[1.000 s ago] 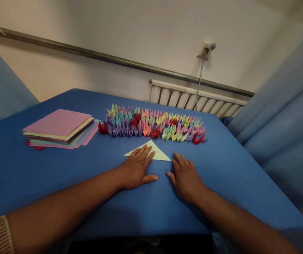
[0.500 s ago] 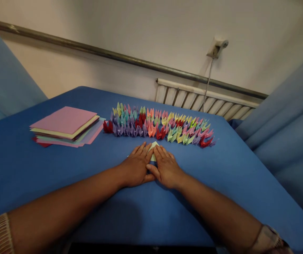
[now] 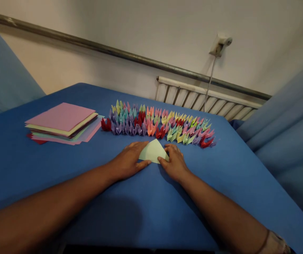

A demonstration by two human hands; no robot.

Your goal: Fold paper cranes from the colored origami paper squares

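Observation:
A pale green paper triangle (image 3: 153, 152) lies on the blue tablecloth (image 3: 35, 165) between my hands. My left hand (image 3: 127, 162) rests beside its left edge, thumb touching the lower left corner, fingers lightly curled along the paper. My right hand (image 3: 174, 163) pinches the triangle's right corner between thumb and fingers. Just beyond the triangle stands a long band of several small folded paper pieces (image 3: 158, 124) in red, purple, orange, yellow, green and pink.
A stack of coloured paper sheets (image 3: 62, 122) with a pink one on top lies at the left of the table. Blue curtains (image 3: 286, 116) hang on both sides. A radiator (image 3: 206, 100) and a wall rail run behind the table.
The wide triangle has become a smaller one. My hands met over the paper half a second ago and have parted again, now at its two lower corners.

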